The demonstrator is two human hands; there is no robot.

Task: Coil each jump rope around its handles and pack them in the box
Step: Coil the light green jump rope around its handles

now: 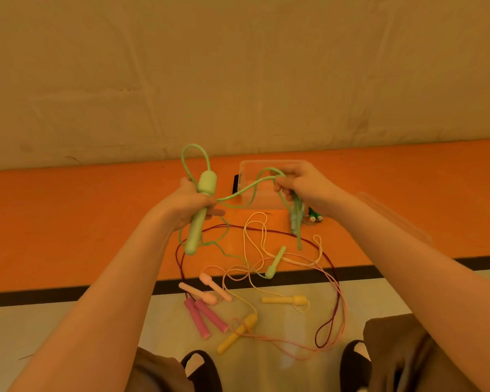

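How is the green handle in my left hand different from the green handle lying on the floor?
The held green handle is gripped mid-shaft by the left hand, raised, bulb end up. The floor green handle lies free among loose ropes, bulb end toward the person, and looks smaller, being farther off. Both are pale green with a bulbous end.

Floor (68, 222): orange far, pale near. On it: clear box (255, 199), pink handles (207, 321), yellow handles (285, 300), loose ropes (334, 292).
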